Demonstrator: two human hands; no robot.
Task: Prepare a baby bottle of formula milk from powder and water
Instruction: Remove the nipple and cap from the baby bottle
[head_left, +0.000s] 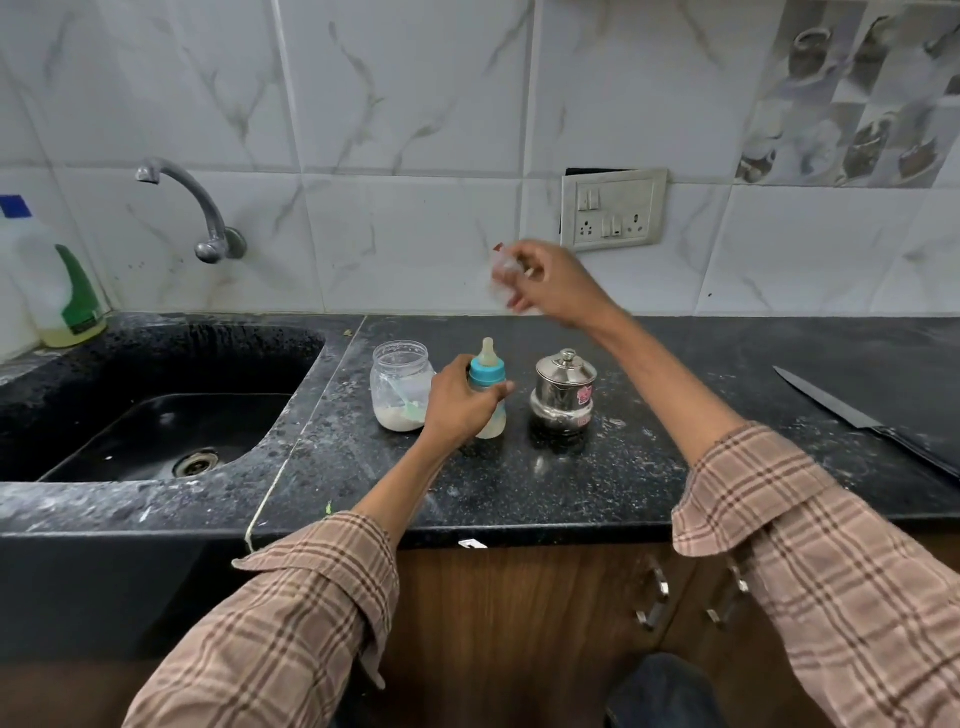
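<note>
Checked brown sleeves (291, 618) are filling the near edge of the view, both of my forearms reaching out over the black speckled counter (519, 483). With my left hand (457, 402) I am gripping the baby bottle (488, 395), fingers curled round its body and thumb across the front, and it is standing upright on the counter. The bottle is wearing a blue collar under a pale teat, and its clear body is showing pale cloudy liquid in the lower part. Just left of the bottle a clear plastic jar (401, 385) is standing open, with white powder at the bottom and a green scoop (410, 410) leaning inside. Just right of the bottle a small lidded steel pot (563, 392) is sitting. Above and behind the bottle my right hand (545, 283) is hanging in the air, fingers pinching something clear and blurred that I cannot tell. Far left of the bottle the sink (156, 395) is lying under the tap (192, 208).
</note>
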